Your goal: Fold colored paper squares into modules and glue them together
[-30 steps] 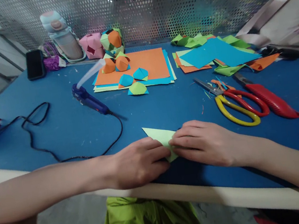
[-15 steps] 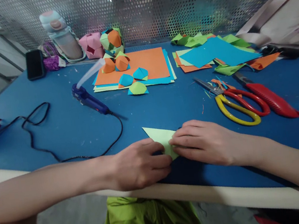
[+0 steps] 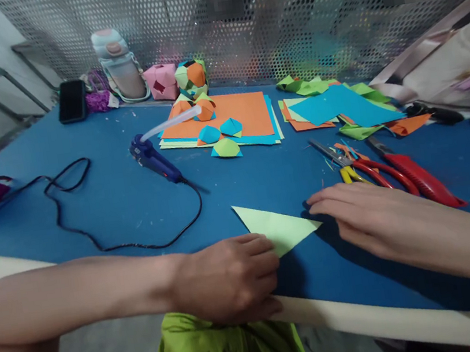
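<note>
right hand (image 3: 367, 215) has come off the pale green paper triangle (image 3: 281, 226), where its fingers were pressing half a second ago, and now sits just past the sheet's right-hand tip. its fingers are stretched out and held close together, with a shadow beneath them; nothing seems to be in its grasp. the left hand (image 3: 229, 278) has stayed by the near-left side, fingers curled over the paper's edge; from where i stand i can't tell whether it's pinching or only pressing. the triangle lies flat between the two, its long edge running from a far-left tip, ahead of the left hand, to that right tip, slanting a little nearer as it goes. so the right hand is the nearer one to the right tip, while the left covers the near corner.

beyond the right hand lie scissors (image 3: 378, 170) and a red-handled tool (image 3: 423, 178). ahead of the left hand rests a blue glue gun (image 3: 156, 161), its cord looping off leftward. straight ahead of the triangle are small folded pieces (image 3: 226, 148) and a stack of coloured sheets (image 3: 243, 110).
</note>
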The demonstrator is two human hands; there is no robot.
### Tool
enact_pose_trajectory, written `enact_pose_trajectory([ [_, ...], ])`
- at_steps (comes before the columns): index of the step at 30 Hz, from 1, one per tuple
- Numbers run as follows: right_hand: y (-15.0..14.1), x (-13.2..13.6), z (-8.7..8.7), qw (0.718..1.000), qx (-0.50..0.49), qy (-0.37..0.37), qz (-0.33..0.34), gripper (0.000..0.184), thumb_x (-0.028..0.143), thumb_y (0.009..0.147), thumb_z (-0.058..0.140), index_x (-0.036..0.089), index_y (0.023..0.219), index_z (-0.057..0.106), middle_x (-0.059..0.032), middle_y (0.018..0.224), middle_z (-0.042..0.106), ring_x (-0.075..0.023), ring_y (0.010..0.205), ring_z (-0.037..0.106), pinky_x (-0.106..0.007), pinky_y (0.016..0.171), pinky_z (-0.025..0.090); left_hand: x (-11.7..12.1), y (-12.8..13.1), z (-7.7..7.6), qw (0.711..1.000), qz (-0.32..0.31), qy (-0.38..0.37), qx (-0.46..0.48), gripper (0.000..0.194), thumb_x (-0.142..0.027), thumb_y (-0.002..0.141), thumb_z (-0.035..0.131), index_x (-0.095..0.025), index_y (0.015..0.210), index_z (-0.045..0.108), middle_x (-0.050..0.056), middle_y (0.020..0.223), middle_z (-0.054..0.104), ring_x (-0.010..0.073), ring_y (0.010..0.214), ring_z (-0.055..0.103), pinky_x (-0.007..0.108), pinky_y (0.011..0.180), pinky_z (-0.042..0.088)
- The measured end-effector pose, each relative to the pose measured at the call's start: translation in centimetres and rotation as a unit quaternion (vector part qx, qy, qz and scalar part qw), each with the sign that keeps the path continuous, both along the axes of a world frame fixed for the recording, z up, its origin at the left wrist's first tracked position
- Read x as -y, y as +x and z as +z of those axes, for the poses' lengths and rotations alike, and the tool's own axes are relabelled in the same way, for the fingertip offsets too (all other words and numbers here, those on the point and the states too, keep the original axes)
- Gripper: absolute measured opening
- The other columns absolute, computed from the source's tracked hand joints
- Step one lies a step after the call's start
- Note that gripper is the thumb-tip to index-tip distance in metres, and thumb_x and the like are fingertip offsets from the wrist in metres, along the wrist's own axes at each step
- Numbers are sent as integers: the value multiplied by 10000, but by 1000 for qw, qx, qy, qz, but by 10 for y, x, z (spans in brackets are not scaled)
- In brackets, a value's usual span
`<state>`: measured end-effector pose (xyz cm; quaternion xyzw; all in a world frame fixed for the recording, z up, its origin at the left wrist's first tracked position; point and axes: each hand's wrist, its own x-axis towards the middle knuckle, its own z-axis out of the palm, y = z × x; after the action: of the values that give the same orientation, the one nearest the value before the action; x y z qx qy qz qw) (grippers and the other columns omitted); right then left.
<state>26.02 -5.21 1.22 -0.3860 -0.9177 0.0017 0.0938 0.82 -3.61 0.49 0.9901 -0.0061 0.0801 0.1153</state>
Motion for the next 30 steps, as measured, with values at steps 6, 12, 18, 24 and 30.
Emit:
enact_pose_trajectory([
  [6,-45,12,3,967,-132,-211,57,602,502,917,303,145,1400,266,-127,1416,386,-200,1275,396,-343,978,423,7,-2,-12,999,0,-9,51,337,-387,845,480,-104,733,626,120,773,588,214,726,527,351,682,478],
  [12,-64,-1,-21,936,-66,-321,128,958,737,774,282,61,1438,139,-190,1493,131,-293,1377,111,-492,1090,198,13,-3,-24,994,6,-17,112,413,-469,817,485,-82,854,626,154,832,604,236,770,553,365,706,490],
  [18,-64,-22,-22,943,-32,-292,153,961,697,763,414,70,1438,138,-167,1497,125,-255,1386,77,-458,1119,118,11,-1,-20,994,-1,-35,102,509,-501,825,448,-30,855,638,189,817,614,258,799,558,384,762,485],
  [24,-66,-31,-27,956,-16,-235,176,928,705,775,376,84,1433,171,-150,1487,189,-230,1385,115,-453,1122,26,8,0,-17,996,-4,-30,82,514,-471,834,441,-2,897,643,188,793,618,268,826,560,402,800,475],
  [30,-50,-45,-34,984,25,-129,123,951,741,766,300,59,1422,202,-188,1476,205,-264,1374,161,-488,1109,21,10,0,-15,996,-4,17,92,475,-482,819,464,-60,698,645,152,709,587,248,754,565,379,765,495],
])
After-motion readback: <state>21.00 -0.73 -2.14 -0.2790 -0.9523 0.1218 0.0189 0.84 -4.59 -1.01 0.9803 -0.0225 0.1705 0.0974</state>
